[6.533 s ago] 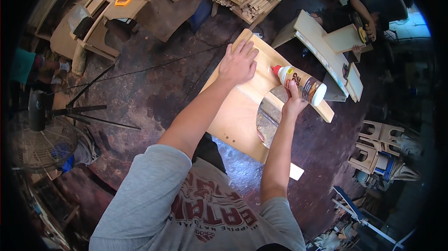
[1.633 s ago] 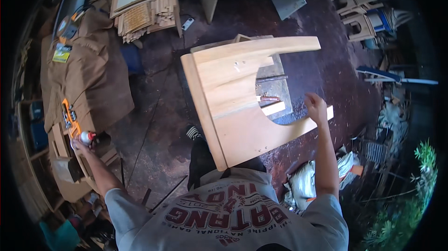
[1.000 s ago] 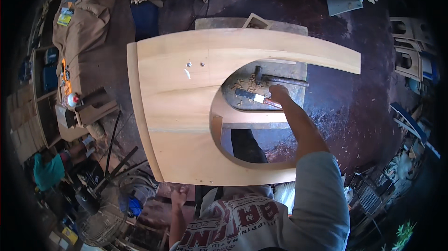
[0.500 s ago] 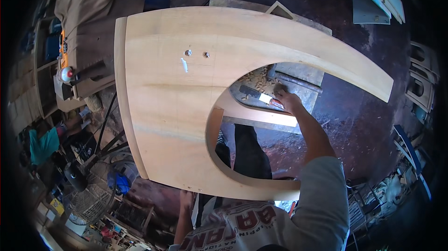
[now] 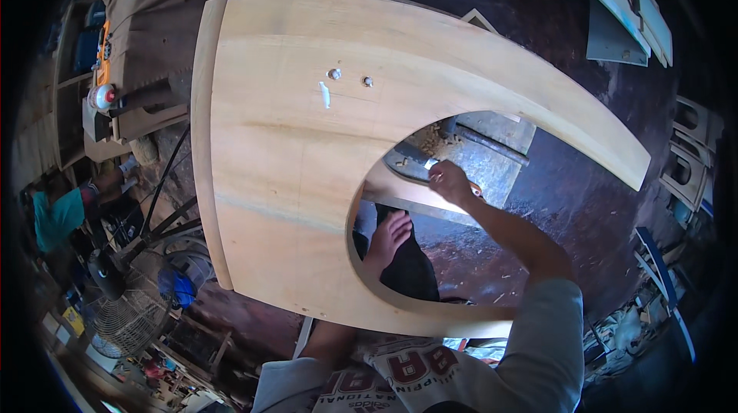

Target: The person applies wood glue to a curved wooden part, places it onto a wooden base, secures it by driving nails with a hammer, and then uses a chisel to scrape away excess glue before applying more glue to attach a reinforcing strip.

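A large pale wooden panel (image 5: pixel 284 175) with a curved cutout lies in front of me. Through the cutout my right hand (image 5: pixel 450 182) shows, closed round the handle of what looks like a chisel, its broad dark blade (image 5: pixel 411 155) pointing left. The orange end of the handle sticks out past the hand. My left hand (image 5: pixel 390 238) is under the panel and shows in the cutout, fingers stretched and holding nothing. Two round holes (image 5: pixel 334 74) and a whitish mark (image 5: pixel 324 95) are on the panel's upper part.
Below the cutout, a board (image 5: pixel 503 171) carries a hammer (image 5: pixel 492 144) and small wood pieces (image 5: pixel 433 140). A floor fan (image 5: pixel 115 317) stands at lower left. A person in teal (image 5: pixel 58 217) is at far left. Cut wooden panels (image 5: pixel 684 163) lean at right.
My right hand has moved from a roundish grey-brown thing to the chisel and taken hold of it. My left hand has come from the panel's near edge into the cutout. The view has shifted slightly.
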{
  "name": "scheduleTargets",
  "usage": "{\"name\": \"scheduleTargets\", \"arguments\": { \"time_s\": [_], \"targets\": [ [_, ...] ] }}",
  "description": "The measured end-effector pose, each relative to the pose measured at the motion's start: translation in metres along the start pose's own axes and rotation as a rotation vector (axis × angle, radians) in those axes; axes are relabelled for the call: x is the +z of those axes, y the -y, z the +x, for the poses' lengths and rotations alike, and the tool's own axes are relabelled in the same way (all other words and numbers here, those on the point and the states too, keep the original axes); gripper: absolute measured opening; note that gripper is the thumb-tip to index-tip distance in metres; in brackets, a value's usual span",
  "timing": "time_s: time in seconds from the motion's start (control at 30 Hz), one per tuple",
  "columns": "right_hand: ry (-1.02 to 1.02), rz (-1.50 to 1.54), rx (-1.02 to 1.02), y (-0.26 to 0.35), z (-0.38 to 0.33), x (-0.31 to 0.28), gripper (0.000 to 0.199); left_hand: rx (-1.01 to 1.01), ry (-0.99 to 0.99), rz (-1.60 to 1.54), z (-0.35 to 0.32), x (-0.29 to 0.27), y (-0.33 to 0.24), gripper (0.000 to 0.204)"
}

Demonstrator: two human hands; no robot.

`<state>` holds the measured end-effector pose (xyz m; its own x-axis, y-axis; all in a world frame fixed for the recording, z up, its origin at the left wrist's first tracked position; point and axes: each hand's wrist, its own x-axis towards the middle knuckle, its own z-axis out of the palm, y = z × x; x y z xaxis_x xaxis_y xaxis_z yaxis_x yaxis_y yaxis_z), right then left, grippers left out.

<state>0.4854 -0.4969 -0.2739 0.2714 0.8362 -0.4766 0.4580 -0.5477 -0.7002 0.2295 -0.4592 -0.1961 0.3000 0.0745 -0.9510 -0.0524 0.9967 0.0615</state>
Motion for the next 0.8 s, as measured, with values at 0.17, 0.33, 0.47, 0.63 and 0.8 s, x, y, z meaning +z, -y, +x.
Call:
{"name": "scheduleTargets", "arguments": {
  "time_s": [0.17,0.33,0.47,0.63,0.8],
  "targets": [
    [0.131,0.290,-0.107,0.103,0.002,0.000,0.028,0.155,0.118,-0.402,0.053,0.011,-0.040,0.027],
    [-0.079,-0.274,-0.176,0.092,0.101,0.017,0.011,0.269,0.365,-0.458,0.037,0.018,-0.062,0.017],
    [-0.124,-0.577,-0.346,0.055,0.148,0.041,0.016,0.220,0.464,-0.543,0.008,0.033,-0.066,0.026],
    [-0.003,-0.584,-0.232,0.074,0.140,0.039,0.019,0.210,0.396,-0.476,-0.018,0.027,-0.065,0.045],
    [0.014,-0.385,-0.100,0.090,0.100,-0.003,0.020,0.189,0.439,-0.458,-0.034,0.030,-0.067,0.050]
  ]
}}
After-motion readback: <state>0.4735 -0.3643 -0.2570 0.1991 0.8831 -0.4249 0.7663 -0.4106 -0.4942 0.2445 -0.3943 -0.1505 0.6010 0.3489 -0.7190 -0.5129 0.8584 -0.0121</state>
